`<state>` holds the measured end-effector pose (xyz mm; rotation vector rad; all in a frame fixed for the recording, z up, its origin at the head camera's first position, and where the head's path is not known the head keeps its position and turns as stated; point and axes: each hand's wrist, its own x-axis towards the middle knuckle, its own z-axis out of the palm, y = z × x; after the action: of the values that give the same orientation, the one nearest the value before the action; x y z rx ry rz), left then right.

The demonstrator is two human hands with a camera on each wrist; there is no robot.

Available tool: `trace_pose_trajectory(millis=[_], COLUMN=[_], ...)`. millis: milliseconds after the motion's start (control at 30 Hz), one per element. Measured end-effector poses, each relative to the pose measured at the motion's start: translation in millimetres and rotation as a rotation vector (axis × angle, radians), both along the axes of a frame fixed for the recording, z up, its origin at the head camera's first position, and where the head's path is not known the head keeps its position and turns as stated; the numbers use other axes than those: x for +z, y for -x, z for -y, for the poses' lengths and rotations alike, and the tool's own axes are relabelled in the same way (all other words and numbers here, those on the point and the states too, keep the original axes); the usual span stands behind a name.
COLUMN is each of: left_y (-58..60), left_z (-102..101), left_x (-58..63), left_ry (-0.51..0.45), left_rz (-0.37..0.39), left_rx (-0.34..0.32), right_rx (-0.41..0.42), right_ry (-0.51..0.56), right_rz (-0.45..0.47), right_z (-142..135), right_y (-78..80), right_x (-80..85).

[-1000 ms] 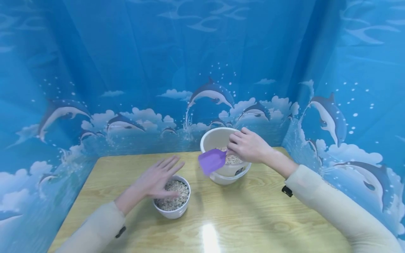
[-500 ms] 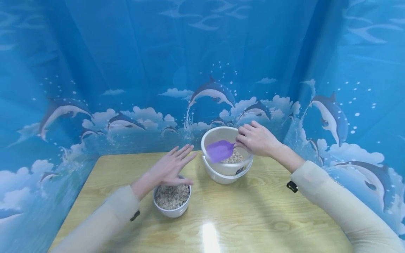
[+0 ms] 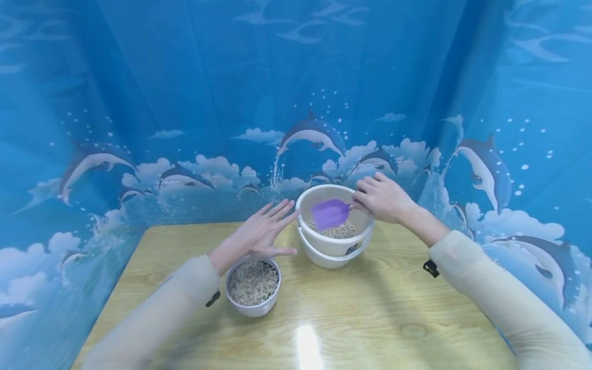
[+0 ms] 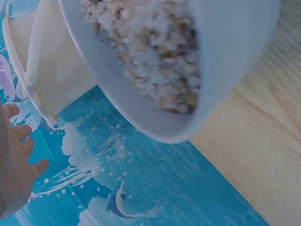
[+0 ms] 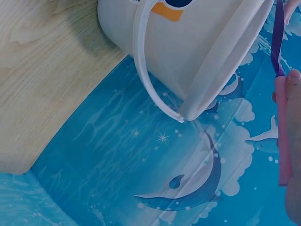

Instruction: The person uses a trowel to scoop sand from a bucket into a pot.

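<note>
My right hand (image 3: 384, 200) grips a toy shovel (image 3: 330, 213) by its pink handle, and the purple blade hangs over the mouth of a white bucket (image 3: 326, 246). In the right wrist view the handle (image 5: 283, 136) lies along my fingers. Gravel (image 3: 339, 230) shows inside the bucket. My left hand (image 3: 259, 234) has its fingers spread and holds nothing. It hovers past the far rim of a small white pot (image 3: 254, 311), fingertips toward the bucket. Pale, mixed-colour gravel (image 4: 155, 52) nearly fills the pot, seen close up in the left wrist view.
A wooden table (image 3: 398, 308) bears both containers, the pot nearer and to the left of the bucket. The bucket's white bail handle (image 5: 146, 70) hangs down on its near side. A blue dolphin-print curtain (image 3: 231, 103) encloses the back and sides.
My left hand has moved from above the pot up and rightward toward the bucket. My right hand has moved slightly up and right, bringing the shovel blade from the bucket's front-left rim over its opening.
</note>
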<state>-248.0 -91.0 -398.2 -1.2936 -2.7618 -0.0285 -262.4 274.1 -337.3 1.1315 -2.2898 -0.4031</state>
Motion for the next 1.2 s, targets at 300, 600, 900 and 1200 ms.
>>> trace_pose_trajectory(millis=[300, 600, 900, 1200], left_y=[16.9, 24.7, 29.2, 32.5], left_z=[-23, -40, -53, -60], left_x=[6.1, 0.8, -6.5, -12.1], left_ry=[0.002, 0.028, 0.046, 0.067], left_rz=[0.01, 0.023, 0.01, 0.042], left_rx=[0.06, 0.083, 0.103, 0.138], right_rx=[-0.047, -0.077, -0.139, -0.127], right_ry=[-0.012, -0.045, -0.144, -0.242], right_rz=[0.023, 0.038, 0.069, 0.047], right_z=[-6, -10, -9, -9], right_y=[8.9, 19.7, 30.3, 42.0], right_x=[-4.6, -16.0, -22.4, -29.3])
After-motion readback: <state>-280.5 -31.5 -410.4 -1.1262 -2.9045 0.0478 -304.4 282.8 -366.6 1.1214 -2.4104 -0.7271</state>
